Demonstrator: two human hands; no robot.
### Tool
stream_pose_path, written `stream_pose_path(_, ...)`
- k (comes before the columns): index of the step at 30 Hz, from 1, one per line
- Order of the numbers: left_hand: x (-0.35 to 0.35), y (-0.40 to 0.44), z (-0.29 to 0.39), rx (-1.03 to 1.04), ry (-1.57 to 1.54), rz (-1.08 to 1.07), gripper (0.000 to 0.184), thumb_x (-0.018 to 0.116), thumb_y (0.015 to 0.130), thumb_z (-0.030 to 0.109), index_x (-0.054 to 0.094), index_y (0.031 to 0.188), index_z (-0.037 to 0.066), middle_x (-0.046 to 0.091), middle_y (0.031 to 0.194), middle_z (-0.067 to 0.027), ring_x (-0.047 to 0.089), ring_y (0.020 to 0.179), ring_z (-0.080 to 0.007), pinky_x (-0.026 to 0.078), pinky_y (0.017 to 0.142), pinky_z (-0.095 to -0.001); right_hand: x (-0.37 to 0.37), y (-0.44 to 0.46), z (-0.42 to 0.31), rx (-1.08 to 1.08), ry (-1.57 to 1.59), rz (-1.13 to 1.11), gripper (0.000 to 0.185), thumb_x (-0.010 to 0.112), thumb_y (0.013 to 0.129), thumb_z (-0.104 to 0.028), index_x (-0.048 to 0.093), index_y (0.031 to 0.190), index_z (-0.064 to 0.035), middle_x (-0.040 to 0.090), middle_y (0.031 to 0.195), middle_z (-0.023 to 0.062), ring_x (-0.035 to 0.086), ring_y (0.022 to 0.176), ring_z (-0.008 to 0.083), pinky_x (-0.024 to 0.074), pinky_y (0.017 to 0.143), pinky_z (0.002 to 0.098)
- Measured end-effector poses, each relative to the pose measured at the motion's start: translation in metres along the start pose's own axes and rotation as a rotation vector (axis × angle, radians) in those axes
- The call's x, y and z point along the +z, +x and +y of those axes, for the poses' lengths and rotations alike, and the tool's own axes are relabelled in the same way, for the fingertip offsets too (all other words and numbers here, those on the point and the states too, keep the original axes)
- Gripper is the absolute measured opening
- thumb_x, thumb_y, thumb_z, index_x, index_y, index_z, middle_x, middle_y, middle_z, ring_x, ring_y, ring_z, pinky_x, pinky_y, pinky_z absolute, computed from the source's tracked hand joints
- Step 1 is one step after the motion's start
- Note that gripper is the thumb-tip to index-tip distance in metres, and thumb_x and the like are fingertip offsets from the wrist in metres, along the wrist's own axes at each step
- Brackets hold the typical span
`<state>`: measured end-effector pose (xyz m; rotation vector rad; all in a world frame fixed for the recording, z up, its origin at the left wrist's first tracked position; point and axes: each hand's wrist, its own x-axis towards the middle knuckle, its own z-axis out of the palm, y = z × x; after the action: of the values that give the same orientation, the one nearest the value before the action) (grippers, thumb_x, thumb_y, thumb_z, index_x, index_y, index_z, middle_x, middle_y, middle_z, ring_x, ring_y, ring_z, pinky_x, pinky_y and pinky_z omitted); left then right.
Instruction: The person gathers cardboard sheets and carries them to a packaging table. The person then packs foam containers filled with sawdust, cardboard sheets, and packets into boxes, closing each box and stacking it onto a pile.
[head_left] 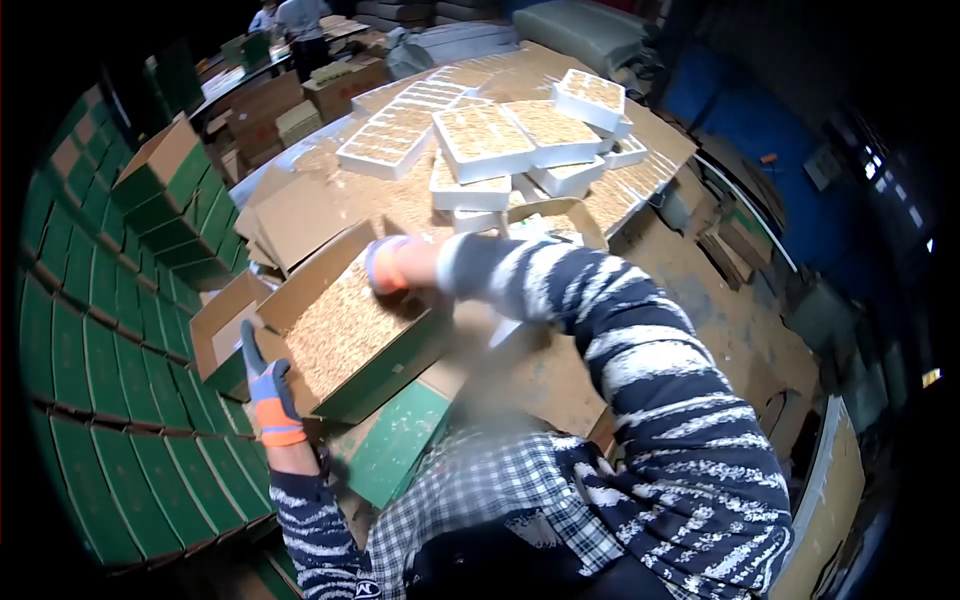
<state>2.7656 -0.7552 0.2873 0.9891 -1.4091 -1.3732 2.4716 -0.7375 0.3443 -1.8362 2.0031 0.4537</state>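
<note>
A long green-sided cardboard box (pixel 385 370) lies tilted before me, filled with small tan pieces (pixel 345 325) like grain or pellets. My left hand (pixel 270 390), in a grey and orange glove, holds the box's near left end, one finger stretched up along the outside and the thumb on the wall. At the box's far right end is my right hand (pixel 388 265), in a similar glove, reaching down inside the rim by the pieces; its fingertips are hidden. Beside the left end stands an open cardboard box (pixel 215 335). A green box (pixel 395 440) sits below the filled one.
White trays (pixel 485 140) filled with tan pieces are stacked on the table (pixel 690 280). Another open carton (pixel 575 215) stands behind my right forearm. Green boxes (pixel 120 370) form a wall at left. Two people (pixel 300 20) stand at the far back near another table.
</note>
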Motion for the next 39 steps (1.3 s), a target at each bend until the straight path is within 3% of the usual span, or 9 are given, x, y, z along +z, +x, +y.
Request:
stream_pose_path(5, -0.001, -0.008, -0.006, 0.125, 0.056, -0.014, 0.086, 0.048, 0.075, -0.011, 0.031, 0.158, 0.008, 0.037, 0.158, -0.0084, 0.042, 0.138, -0.0227, 0.038, 0.107, -0.0280, 0.063, 0.139, -0.005, -0.164, -0.065, -0.373, 0.035, 0.077, 0.076, -0.034, 0.078, 0.109, -0.0207, 0.075, 0.113, 0.0070, 0.069, 0.107, 0.0325, 0.0526, 0.090, 0.0574)
stream_pose_path(8, -0.026, 0.004, -0.021, 0.139, 0.222, -0.045, 0.082, 0.050, 0.080, -0.009, 0.031, 0.158, 0.007, 0.039, 0.157, -0.0096, 0.043, 0.138, -0.0221, 0.039, 0.108, -0.0297, 0.029, -0.012, -0.010, -0.424, -0.279, 0.185, 0.030, 0.073, 0.080, -0.035, 0.076, 0.107, -0.0210, 0.074, 0.108, 0.0096, 0.069, 0.106, 0.0304, 0.0535, 0.091, 0.0434)
stream_pose_path(13, -0.006, -0.008, 0.008, 0.099, 0.419, -0.045, 0.073, 0.054, 0.089, 0.001, 0.031, 0.157, 0.007, 0.042, 0.155, -0.0100, 0.045, 0.136, -0.0223, 0.040, 0.108, -0.0313, 0.038, -0.088, 0.124, -0.287, 0.515, 0.956, 0.023, 0.060, 0.093, -0.030, 0.068, 0.106, -0.0130, 0.068, 0.104, 0.0117, 0.066, 0.100, 0.0335, 0.0532, 0.086, 0.0440)
stream_pose_path(16, -0.001, -0.006, 0.014, 0.085, 0.550, -0.050, 0.063, 0.055, 0.095, 0.013, 0.036, 0.155, 0.007, 0.047, 0.148, -0.0088, 0.050, 0.129, -0.0208, 0.043, 0.102, -0.0307, 0.128, -0.045, 0.258, 0.197, 0.318, 0.799, 0.034, 0.067, 0.085, -0.032, 0.067, 0.114, -0.0147, 0.063, 0.122, 0.0158, 0.061, 0.113, 0.0363, 0.0512, 0.094, 0.0448)
stream_pose_path(20, -0.014, 0.014, 0.045, -0.190, 0.409, 0.079, 0.049, 0.058, 0.101, 0.033, 0.055, 0.141, 0.006, 0.066, 0.123, -0.0033, 0.061, 0.103, -0.0115, 0.048, 0.084, -0.0253, 0.238, -0.021, 0.339, 0.050, 0.357, 0.469, 0.033, 0.066, 0.084, -0.034, 0.072, 0.114, -0.0202, 0.062, 0.129, 0.0171, 0.058, 0.119, 0.0352, 0.0472, 0.101, 0.0450)
stream_pose_path(23, -0.045, 0.071, 0.040, -0.134, 0.481, 0.107, 0.045, 0.063, 0.098, 0.037, 0.062, 0.133, 0.009, 0.069, 0.115, -0.0009, 0.063, 0.091, -0.0113, 0.049, 0.077, -0.0273, 0.238, -0.018, 0.336, 0.142, 0.445, 0.416, 0.026, 0.071, 0.082, -0.033, 0.076, 0.105, -0.0224, 0.070, 0.108, 0.0169, 0.065, 0.103, 0.0357, 0.0512, 0.093, 0.0447)
stream_pose_path(28, -0.016, 0.175, 0.054, -0.452, 0.395, -0.156, 0.048, 0.066, 0.096, 0.038, 0.060, 0.134, 0.010, 0.069, 0.116, -0.0050, 0.066, 0.097, -0.0153, 0.055, 0.080, -0.0328, 0.225, -0.037, 0.320, 0.153, 0.565, 0.485, 0.042, 0.084, 0.071, -0.033, 0.075, 0.109, -0.0166, 0.064, 0.113, 0.0130, 0.064, 0.106, 0.0326, 0.0517, 0.093, 0.0419)
stream_pose_path(33, -0.001, 0.303, -0.038, -0.362, 0.748, -0.523, 0.060, 0.070, 0.091, 0.046, 0.060, 0.129, 0.001, 0.069, 0.109, -0.0112, 0.068, 0.100, -0.0188, 0.056, 0.081, -0.0359, 0.235, -0.021, 0.322, 0.311, 0.960, 0.427, 0.022, 0.072, 0.080, -0.008, 0.077, 0.101, -0.0052, 0.076, 0.099, 0.0124, 0.072, 0.089, 0.0234, 0.0551, 0.082, 0.0320)
stream_pose_path(39, 0.045, 0.338, -0.114, -0.384, 1.250, -0.149, 0.081, 0.082, 0.066, 0.056, 0.067, 0.115, -0.006, 0.069, 0.119, -0.0225, 0.068, 0.108, -0.0341, 0.055, 0.091, -0.0382, 0.233, -0.013, 0.322, 0.353, 0.722, 0.531, 0.014, 0.072, 0.081, -0.013, 0.080, 0.093, -0.0119, 0.075, 0.090, 0.0098, 0.071, 0.080, 0.0243, 0.0557, 0.076, 0.0354)
